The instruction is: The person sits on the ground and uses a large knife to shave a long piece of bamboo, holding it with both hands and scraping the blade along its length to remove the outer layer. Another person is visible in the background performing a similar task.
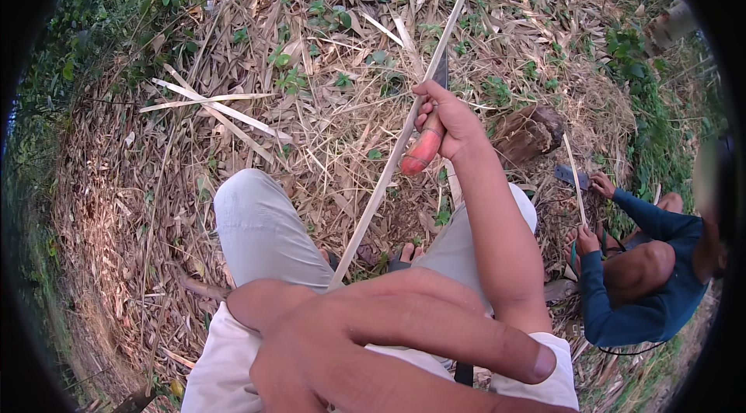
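Note:
My right hand (451, 121) is closed around the red-orange handle of a knife (422, 155). Its dark blade points away from me, partly behind a long pale strip of split wood or bamboo (381, 189). That strip runs slanting past the right fingers, which seem to pinch it against the handle. Large and close at the bottom, my left hand (350, 343) is raised with its fingers stretched to the right and apart. It covers the strip's near end; I see nothing held in it.
Several cut pale strips (221, 106) lie crossed on dry leaves at left. A log stump (530, 135) stands right of my right hand. At right a crouching person in a blue top (637, 312) holds a thin strip and a dark blade. My knees (264, 219) frame the near ground.

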Tool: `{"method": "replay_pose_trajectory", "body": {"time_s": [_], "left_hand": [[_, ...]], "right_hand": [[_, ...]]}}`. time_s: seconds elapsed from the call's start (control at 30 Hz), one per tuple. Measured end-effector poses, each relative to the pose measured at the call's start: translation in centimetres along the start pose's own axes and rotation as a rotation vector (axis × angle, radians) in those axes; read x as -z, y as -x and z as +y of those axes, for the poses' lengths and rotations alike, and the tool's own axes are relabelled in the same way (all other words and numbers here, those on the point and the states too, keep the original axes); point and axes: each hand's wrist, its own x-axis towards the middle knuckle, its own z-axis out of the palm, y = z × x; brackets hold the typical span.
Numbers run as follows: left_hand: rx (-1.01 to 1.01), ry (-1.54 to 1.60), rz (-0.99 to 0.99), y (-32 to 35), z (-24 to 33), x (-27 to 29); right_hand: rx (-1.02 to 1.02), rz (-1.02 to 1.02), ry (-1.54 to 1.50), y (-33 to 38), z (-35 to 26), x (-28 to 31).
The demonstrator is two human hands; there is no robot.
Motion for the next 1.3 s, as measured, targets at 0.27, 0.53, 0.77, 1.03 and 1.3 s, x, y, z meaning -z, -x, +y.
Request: {"method": "replay_pose_trajectory", "body": {"time_s": [0.27,0.53,0.77,1.03,1.3], "left_hand": [[-0.058,-0.082,-0.015,-0.2,-0.4,2.1],[0.862,-0.855,0.35,9.6,-10.1,13.2],[1.319,0.237,0.394,10.6,-12.6,11.4],[1.211,0.402,0.642,10.7,-12.5,12.9],[1.153,0.03,0.757,10.2,-12.2,14.2]], "right_hand": [[-0.041,-0.017,-0.093,-0.9,-0.1,0.2],[-0.014,-0.043,-0.116,-0.7,-1.1,0.2],[0.047,-0.053,-0.078,-2.0,-2.6,1.6],[0.186,0.142,0.096,-2.2,-2.1,1.1],[0.551,0.116,1.2,0.1,-0.8,-1.0]]}}
